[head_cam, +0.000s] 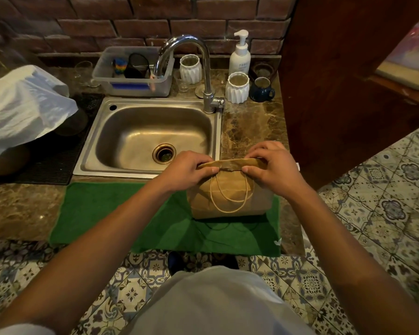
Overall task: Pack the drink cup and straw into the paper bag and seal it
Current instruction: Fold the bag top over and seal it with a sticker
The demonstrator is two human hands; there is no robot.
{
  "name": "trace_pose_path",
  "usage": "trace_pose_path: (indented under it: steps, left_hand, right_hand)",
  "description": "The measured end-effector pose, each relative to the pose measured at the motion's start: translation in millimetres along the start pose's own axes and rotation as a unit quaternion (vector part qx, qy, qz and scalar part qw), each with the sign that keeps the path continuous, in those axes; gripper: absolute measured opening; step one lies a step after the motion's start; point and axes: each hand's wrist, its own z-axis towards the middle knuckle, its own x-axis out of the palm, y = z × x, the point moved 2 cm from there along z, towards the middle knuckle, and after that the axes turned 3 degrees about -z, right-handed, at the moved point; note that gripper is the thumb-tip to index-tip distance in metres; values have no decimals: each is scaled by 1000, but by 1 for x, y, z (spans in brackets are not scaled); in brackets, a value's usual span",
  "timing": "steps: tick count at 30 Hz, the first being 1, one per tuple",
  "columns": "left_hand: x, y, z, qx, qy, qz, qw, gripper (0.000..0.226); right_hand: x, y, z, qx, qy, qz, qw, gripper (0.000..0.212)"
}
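Observation:
A brown paper bag (230, 199) stands upright on a green mat (121, 213) at the counter's front edge, right of the sink. Its top is folded over into a flat strip, and its string handles hang down the near side. My left hand (186, 169) pinches the left end of the folded top. My right hand (273, 165) pinches the right end. The drink cup and straw are not visible; the bag's inside is hidden.
A steel sink (145, 139) with a tall faucet (203, 68) lies behind the mat. Behind it are a plastic tub (133, 73), white ribbed cups (237, 88), a blue mug (261, 89) and a soap pump bottle (240, 54). A white plastic bag (22, 107) sits left; a wooden panel (336, 81) stands right.

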Motion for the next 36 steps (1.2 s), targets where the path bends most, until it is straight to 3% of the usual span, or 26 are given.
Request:
trace_pose_path:
  steps: [8,16,19,22,26,29,32,34,36]
  left_hand:
    - [-1,5,-5,-46,-81,-82,992,10]
    - [0,5,-11,-70,-113,-93,987,8]
    - [0,4,-9,-87,-138,-83,983,5]
    - [3,2,-9,-100,-158,-80,979,4]
    - [9,-2,-13,-116,-190,-81,972,5]
    - [12,-2,-17,-117,-195,-69,971,7]
    - [13,-2,-19,-114,-193,-67,972,10]
    - [13,-2,-19,-119,-192,-70,972,11]
    - [12,-4,-18,-119,-187,-71,973,13]
  right_hand:
    - [-2,-19,-6,64,-55,48,995,27]
    - [-6,-54,-8,80,-21,167,982,22]
    - [-7,-77,-2,151,-15,240,959,24]
    - [0,-122,9,239,-27,185,953,30]
    - [12,-178,12,389,-9,80,918,58]
    - [26,-208,9,476,35,93,874,65]
    - [41,-234,7,506,52,120,853,71]
    - [43,-241,10,502,39,122,855,57]
    - [40,-239,12,479,23,108,871,31]
